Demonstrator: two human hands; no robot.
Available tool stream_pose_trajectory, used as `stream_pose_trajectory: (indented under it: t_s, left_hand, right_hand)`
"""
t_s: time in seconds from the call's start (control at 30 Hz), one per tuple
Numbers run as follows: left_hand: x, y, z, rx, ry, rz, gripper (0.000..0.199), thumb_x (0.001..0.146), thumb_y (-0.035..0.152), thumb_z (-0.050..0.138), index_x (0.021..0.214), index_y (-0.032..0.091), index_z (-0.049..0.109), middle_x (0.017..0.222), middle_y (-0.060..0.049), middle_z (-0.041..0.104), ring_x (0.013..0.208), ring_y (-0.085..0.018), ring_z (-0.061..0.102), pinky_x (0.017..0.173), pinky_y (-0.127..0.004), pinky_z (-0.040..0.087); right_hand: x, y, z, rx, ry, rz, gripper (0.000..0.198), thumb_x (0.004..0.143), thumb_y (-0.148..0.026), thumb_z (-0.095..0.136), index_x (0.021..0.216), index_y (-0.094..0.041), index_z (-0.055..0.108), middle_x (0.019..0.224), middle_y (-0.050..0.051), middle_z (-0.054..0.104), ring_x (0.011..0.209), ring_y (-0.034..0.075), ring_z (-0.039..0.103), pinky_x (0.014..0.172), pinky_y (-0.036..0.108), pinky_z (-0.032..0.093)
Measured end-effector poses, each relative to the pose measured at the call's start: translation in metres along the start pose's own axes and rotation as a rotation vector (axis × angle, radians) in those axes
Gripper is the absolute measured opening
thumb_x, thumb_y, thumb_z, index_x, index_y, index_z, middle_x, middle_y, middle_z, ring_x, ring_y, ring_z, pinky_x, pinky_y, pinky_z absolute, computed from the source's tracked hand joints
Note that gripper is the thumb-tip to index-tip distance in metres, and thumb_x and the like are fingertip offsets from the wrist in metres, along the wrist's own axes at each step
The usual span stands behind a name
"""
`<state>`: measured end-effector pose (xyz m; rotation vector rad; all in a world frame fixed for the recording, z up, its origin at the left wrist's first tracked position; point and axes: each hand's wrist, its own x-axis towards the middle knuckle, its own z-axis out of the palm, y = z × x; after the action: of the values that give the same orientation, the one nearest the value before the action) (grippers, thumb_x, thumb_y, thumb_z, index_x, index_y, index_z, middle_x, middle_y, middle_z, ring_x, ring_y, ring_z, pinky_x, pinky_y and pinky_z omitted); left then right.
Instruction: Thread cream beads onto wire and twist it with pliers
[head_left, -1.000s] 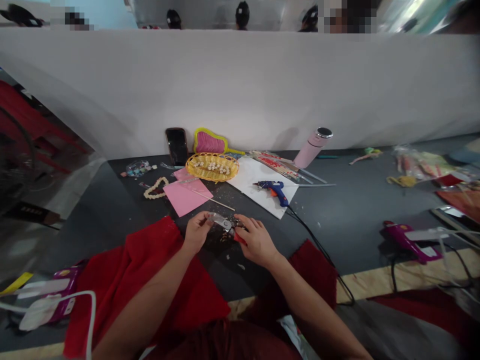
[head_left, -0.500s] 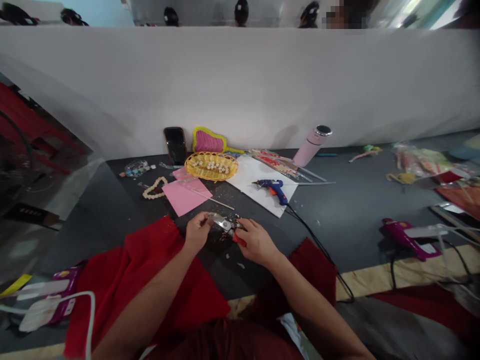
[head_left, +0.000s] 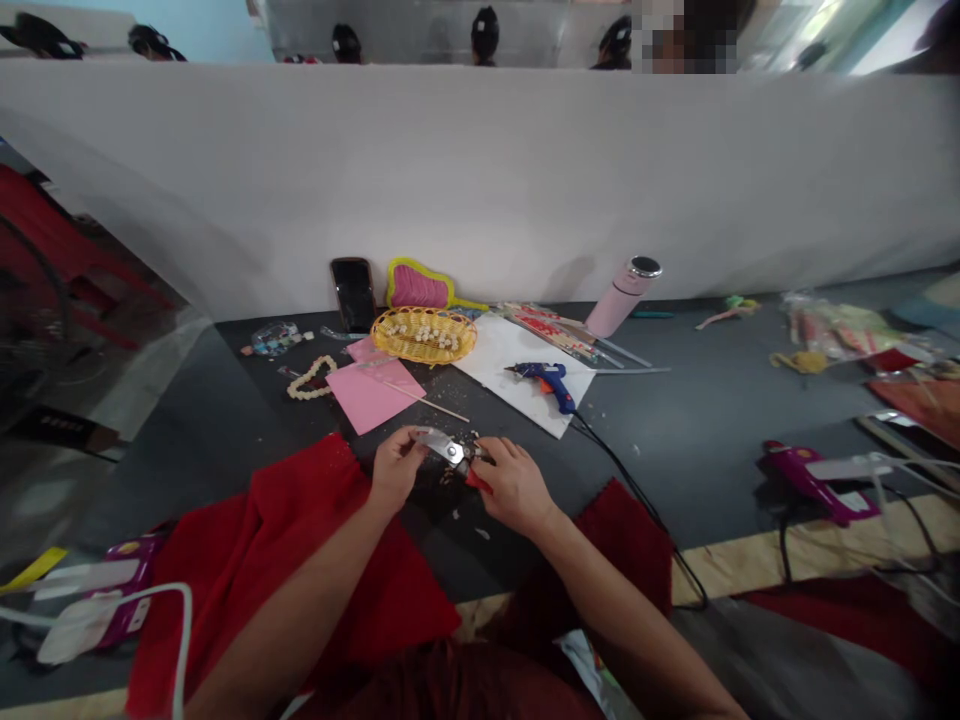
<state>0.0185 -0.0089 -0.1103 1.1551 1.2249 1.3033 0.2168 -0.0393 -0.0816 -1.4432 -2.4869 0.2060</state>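
Note:
My right hand (head_left: pixel 516 484) is wrapped around the red handle of a pair of scissors (head_left: pixel 453 451), whose broad metal blades point left. My left hand (head_left: pixel 397 468) is closed in a pinch at the blade tips; whatever small thing lies between its fingers is hidden. Small pale crumbs and bits (head_left: pixel 448 476) are scattered on the dark table under the blades. Just beyond my hands, a thin stick (head_left: pixel 442 409) lies partly across a pink sheet (head_left: pixel 375 392). Behind it, a yellow woven basket (head_left: pixel 405 350) holds several small whitish pieces.
A blue glue gun (head_left: pixel 551 380) rests on a white sheet (head_left: pixel 510 375), its cord running toward the front edge. Behind stand a pink bottle (head_left: pixel 621 300) and a phone (head_left: pixel 353 294). Red cloth (head_left: pixel 300 540) covers the front left. A purple glue gun (head_left: pixel 817 483) lies right.
The view has shifted slightly, so the scene sits a little lower. Both hands stay in nearly the same place around the scissors.

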Motion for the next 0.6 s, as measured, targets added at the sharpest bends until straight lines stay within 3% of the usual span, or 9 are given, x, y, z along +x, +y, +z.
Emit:
stream_pose_trajectory:
  t_s: [0.3, 0.6]
  left_hand:
    - [0.0022, -0.0048, -0.0039, -0.045, -0.044, 0.004, 0.013, 0.07, 0.025, 0.066, 0.078, 0.016, 0.069, 0.072, -0.002, 0.065, 0.068, -0.015, 0.057, 0.068, -0.025, 0.043]
    - [0.0032, -0.0063, -0.0048, -0.012, -0.064, 0.022, 0.013, 0.072, 0.027, 0.065, 0.077, 0.016, 0.068, 0.072, -0.001, 0.066, 0.069, -0.015, 0.057, 0.068, -0.024, 0.043]
  right_hand:
    - [0.001, 0.0008, -0.009, 0.026, -0.047, -0.038, 0.014, 0.075, -0.018, 0.054, 0.086, -0.022, 0.061, 0.123, 0.006, 0.049, 0.102, 0.023, 0.044, 0.08, 0.035, 0.035]
    - [0.0013, 0.0037, -0.0023, 0.07, -0.029, -0.055, 0.012, 0.075, -0.016, 0.054, 0.085, -0.02, 0.061, 0.118, 0.007, 0.05, 0.102, 0.023, 0.044, 0.083, 0.035, 0.038]
